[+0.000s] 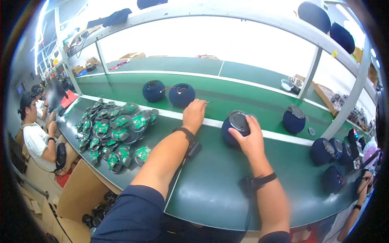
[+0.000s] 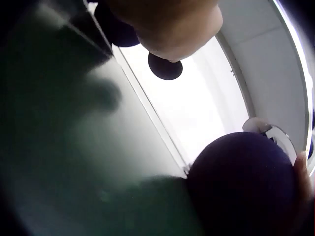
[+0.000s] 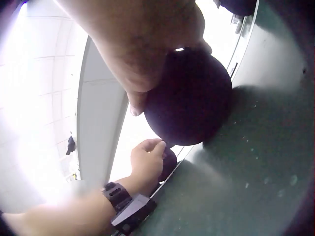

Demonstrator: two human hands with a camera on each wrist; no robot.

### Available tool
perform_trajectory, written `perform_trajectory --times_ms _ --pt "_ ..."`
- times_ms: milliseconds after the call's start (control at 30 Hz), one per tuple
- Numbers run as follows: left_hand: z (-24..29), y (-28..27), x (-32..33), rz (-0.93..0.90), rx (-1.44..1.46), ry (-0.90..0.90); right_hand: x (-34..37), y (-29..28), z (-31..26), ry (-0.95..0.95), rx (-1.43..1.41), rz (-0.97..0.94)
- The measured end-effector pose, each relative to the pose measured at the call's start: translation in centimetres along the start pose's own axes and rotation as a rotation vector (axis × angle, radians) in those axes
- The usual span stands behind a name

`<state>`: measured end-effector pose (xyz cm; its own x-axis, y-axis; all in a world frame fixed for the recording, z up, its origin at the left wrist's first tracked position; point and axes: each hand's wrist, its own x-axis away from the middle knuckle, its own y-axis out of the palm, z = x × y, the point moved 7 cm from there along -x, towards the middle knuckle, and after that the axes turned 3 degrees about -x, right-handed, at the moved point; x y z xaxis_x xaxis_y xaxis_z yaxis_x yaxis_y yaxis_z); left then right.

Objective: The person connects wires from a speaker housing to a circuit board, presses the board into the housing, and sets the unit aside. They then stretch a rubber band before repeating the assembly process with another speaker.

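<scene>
My right hand (image 1: 252, 139) grips a dark blue fabric ball (image 1: 230, 135) on the green table, fingers and thumb around the black disc (image 1: 240, 121) on its top. The same ball (image 3: 192, 101) fills the middle of the right wrist view, under the right hand (image 3: 147, 44). To its left, my left hand (image 1: 194, 115) is raised with curled fingers, pinching a thin dark tool (image 1: 209, 102) whose tip sticks out to the right. In the left wrist view the left hand (image 2: 172, 24) is apart from the ball (image 2: 246, 187); its fingertips are hidden there.
A heap of green circuit boards (image 1: 119, 133) on black round parts covers the table's left side. Behind the left hand stand two balls with wires (image 1: 181, 95). More balls (image 1: 293, 120) stand at the right. A metal frame (image 1: 210, 11) crosses above; people (image 1: 36, 133) sit far left.
</scene>
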<state>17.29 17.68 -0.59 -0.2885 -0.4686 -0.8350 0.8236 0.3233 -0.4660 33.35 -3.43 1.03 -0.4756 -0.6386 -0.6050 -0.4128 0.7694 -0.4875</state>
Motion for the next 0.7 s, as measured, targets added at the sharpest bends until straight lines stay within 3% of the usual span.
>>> perform_trajectory --times_ms 133,200,333,433,500,633,700 --pt "-1.6 1.7 1.3 -0.075 -0.045 -0.094 -0.5 0.1 -0.2 0.096 -0.062 -0.044" --pt "-2.1 2.6 1.4 -0.249 -0.058 -0.179 -0.9 0.6 -0.1 0.087 -0.035 -0.052" --pt "-1.8 2.6 1.4 -0.246 -0.012 -0.182 -2.1 2.0 0.2 0.098 0.008 -0.034" --pt "-2.5 2.9 1.4 -0.221 -0.029 -0.192 -4.6 3.9 1.1 0.089 0.065 -0.016" --pt "-2.4 1.7 1.1 -0.029 -0.094 -0.148 -6.4 5.3 2.5 0.100 0.092 0.010" --pt "-2.5 -0.3 0.6 0.157 -0.104 -0.173 -9.3 7.2 4.0 0.114 0.136 0.044" --pt "-4.7 0.1 1.5 0.085 0.279 -0.619 -9.8 7.6 4.4 0.070 0.140 0.099"
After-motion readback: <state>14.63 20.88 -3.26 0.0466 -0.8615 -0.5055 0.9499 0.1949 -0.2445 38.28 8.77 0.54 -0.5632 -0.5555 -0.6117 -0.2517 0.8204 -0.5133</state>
